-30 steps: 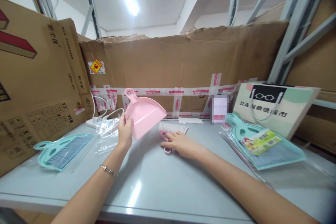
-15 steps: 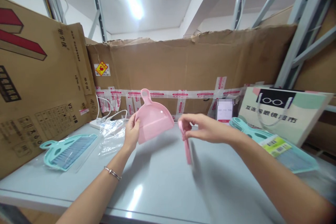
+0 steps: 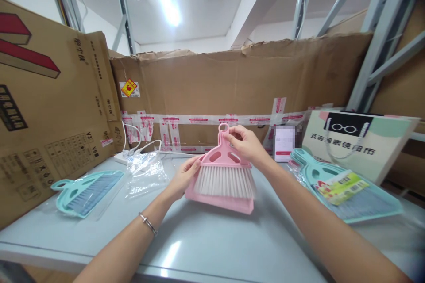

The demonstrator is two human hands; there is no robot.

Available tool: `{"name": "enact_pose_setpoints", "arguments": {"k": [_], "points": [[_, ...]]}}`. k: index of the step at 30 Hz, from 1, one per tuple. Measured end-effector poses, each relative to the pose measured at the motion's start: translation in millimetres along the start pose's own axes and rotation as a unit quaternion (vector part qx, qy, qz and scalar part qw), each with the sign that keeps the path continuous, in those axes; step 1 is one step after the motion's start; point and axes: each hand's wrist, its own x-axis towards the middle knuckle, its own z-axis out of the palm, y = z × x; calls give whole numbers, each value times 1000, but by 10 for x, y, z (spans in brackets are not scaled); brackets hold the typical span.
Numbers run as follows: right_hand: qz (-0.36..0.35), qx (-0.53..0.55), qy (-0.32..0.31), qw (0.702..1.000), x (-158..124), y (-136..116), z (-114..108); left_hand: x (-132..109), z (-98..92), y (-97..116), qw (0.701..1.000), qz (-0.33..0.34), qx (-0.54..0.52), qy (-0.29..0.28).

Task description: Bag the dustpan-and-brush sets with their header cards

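Above the middle of the table, a pink hand brush (image 3: 224,181) with white bristles lies over the front of a pink dustpan (image 3: 217,203). My right hand (image 3: 244,141) is closed on the brush's handle, just under its ring-shaped end. At the left edge of the dustpan, my left hand (image 3: 186,174) grips its side. The brush covers most of the pan, leaving its lower lip and left side visible. Both hand tools are held upright, bristles pointing down.
A turquoise dustpan and brush set (image 3: 86,192) lies at left beside a clear plastic bag (image 3: 146,174). Several more turquoise sets (image 3: 357,199) are stacked at right, before a paper bag (image 3: 352,141). A phone (image 3: 283,141) leans near the cardboard wall (image 3: 199,79) at the back.
My right hand has brought the brush leftward and turned its bristle side toward me, laying it against the dustpan. The dustpan has shifted right and down in my left hand.
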Motion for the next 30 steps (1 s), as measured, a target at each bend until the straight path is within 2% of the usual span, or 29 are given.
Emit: {"name": "enact_pose_setpoints", "arguments": {"k": [3,7,11,16,19,23,25,27,30], "points": [[9,9,78,997,-12,133,84,-6,19,-22,1000,4,-1,-7],[24,33,134,990,-103,267,201,-20,66,-32,1000,15,15,-16],[45,44,156,986,-169,348,285,-18,111,-66,1000,10,22,-4],[85,87,153,981,-167,437,288,-7,150,-114,1000,-7,-3,27],[136,133,110,976,-160,489,217,-6,157,-132,999,-17,-10,25],[188,211,-50,958,-185,523,79,-3,158,-158,999,-32,-20,22],[202,238,-110,944,-206,532,39,-4,158,-172,999,-39,-19,20],[211,252,-127,936,-223,544,40,-10,158,-181,999,-41,-6,11],[220,261,-112,933,-234,563,87,-21,157,-183,999,-38,20,7]]}}
